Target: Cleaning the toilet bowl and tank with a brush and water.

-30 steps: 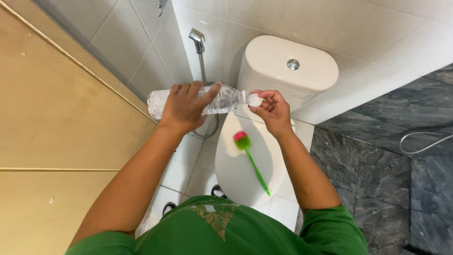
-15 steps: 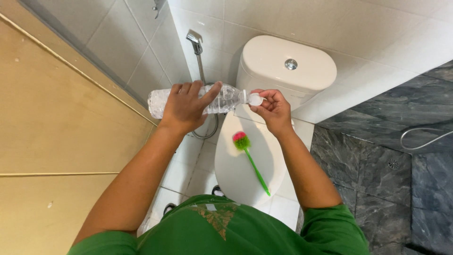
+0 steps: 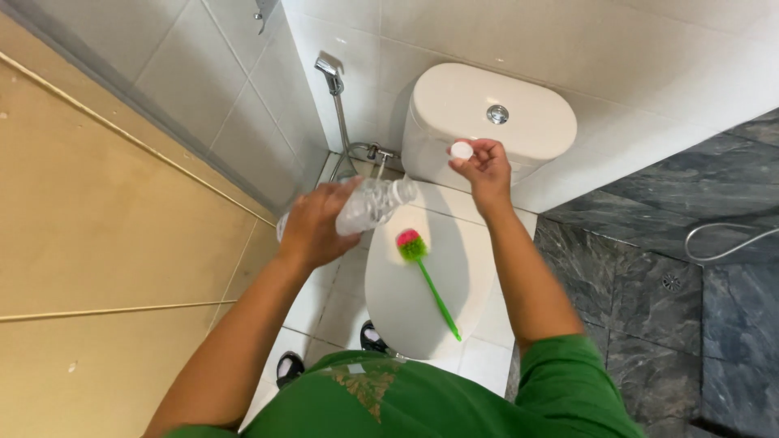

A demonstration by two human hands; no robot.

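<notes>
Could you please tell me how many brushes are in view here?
1: a green-handled brush with a pink and green head lies on the closed white toilet lid, below the hands. Others could be hidden outside the frame.

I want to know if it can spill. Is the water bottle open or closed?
Open. The right hand holds the white cap apart from the clear plastic bottle, tilted in the left hand.
</notes>
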